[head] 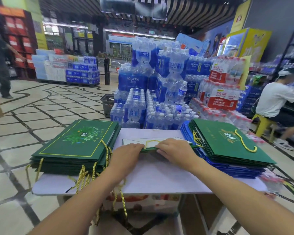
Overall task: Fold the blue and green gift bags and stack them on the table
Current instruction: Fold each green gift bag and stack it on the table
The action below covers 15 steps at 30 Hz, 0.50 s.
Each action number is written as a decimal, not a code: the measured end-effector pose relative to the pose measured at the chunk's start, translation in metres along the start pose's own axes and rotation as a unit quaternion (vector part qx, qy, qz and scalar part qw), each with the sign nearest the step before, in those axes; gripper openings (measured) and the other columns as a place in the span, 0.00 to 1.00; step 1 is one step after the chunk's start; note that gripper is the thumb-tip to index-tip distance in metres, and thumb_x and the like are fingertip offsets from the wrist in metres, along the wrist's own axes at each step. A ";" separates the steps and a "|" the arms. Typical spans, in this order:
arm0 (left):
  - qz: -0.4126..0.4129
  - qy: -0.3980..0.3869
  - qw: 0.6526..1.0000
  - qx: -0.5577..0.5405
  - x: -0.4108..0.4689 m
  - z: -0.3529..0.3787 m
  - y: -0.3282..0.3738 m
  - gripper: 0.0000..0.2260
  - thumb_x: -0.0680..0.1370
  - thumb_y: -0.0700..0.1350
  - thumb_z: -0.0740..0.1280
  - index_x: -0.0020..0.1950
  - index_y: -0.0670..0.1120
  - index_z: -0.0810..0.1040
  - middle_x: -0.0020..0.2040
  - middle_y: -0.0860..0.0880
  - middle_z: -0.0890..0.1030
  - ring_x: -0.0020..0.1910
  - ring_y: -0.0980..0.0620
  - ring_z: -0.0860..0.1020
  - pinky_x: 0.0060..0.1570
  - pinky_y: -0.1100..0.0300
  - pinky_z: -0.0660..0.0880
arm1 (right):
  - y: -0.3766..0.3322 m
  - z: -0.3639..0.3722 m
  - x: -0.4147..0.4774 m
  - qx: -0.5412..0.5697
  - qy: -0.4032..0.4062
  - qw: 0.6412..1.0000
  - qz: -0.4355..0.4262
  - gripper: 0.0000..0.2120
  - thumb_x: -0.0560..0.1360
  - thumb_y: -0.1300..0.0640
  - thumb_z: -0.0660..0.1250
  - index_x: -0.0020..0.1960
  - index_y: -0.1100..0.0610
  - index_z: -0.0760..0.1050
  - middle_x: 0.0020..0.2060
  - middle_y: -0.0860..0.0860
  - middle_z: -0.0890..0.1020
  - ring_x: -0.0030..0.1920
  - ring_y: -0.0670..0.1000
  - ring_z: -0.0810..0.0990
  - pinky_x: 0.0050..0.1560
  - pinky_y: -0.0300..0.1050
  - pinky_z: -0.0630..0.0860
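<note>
A tall heap of shrink-wrapped packs of clear, blue-labelled plastic water bottles (134, 80) stands mid-floor, with red-and-white labelled bottle packs (222, 99) against its right side and a dark plastic shopping basket (108, 104) at its left foot. To the right a person in a white T-shirt (275, 100) sits on a yellow plastic stool (263, 123). Far left, a person in dark clothes (0, 65) stands on the cream tiled floor with dark lines (41, 106), near stacked red cartons (19, 34).
</note>
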<state>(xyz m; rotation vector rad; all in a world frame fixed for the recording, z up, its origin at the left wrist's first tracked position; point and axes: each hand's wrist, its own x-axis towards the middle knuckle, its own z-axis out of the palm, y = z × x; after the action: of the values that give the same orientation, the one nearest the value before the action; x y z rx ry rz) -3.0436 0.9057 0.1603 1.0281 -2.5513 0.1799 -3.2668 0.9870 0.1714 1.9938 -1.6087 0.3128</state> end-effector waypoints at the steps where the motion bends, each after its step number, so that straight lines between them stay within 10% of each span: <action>1: -0.015 0.015 1.000 -0.003 0.004 -0.007 -0.001 0.18 0.82 0.42 0.59 0.70 0.58 0.72 0.62 0.52 0.82 0.58 0.45 0.82 0.44 0.52 0.75 | 0.004 -0.007 0.009 -0.006 0.037 0.999 -0.002 0.16 0.80 0.43 0.60 0.53 0.48 0.83 0.51 0.45 0.86 0.52 0.53 0.84 0.49 0.52 0.81; 4: -0.054 0.035 0.998 -0.029 0.017 -0.029 -0.006 0.16 0.83 0.44 0.58 0.69 0.57 0.71 0.57 0.49 0.83 0.53 0.40 0.83 0.41 0.51 0.72 | 0.012 -0.033 0.035 -0.035 0.153 0.987 0.025 0.16 0.78 0.44 0.64 0.59 0.50 0.83 0.62 0.49 0.83 0.65 0.54 0.79 0.70 0.58 0.70; 10: -0.112 0.082 0.954 -0.266 0.028 -0.066 -0.003 0.06 0.85 0.46 0.58 0.57 0.49 0.74 0.45 0.48 0.81 0.45 0.40 0.80 0.43 0.48 0.77 | 0.014 -0.082 0.064 0.053 0.234 0.963 0.119 0.26 0.80 0.48 0.68 0.76 0.54 0.70 0.75 0.54 0.69 0.76 0.56 0.65 0.77 0.53 0.60; 15: -0.240 0.013 0.744 -0.623 0.021 -0.070 0.023 0.07 0.86 0.44 0.60 0.57 0.50 0.77 0.54 0.47 0.83 0.50 0.46 0.83 0.36 0.50 0.84 | 0.008 -0.070 0.057 0.235 0.130 0.938 0.217 0.26 0.84 0.48 0.62 0.79 0.54 0.65 0.78 0.51 0.65 0.79 0.51 0.60 0.79 0.51 0.57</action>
<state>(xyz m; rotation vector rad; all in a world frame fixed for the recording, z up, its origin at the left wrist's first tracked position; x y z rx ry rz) -3.0522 0.9272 0.2334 0.9395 -1.5844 -1.4166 -3.2486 0.9772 0.2593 1.7831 -1.9106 1.1756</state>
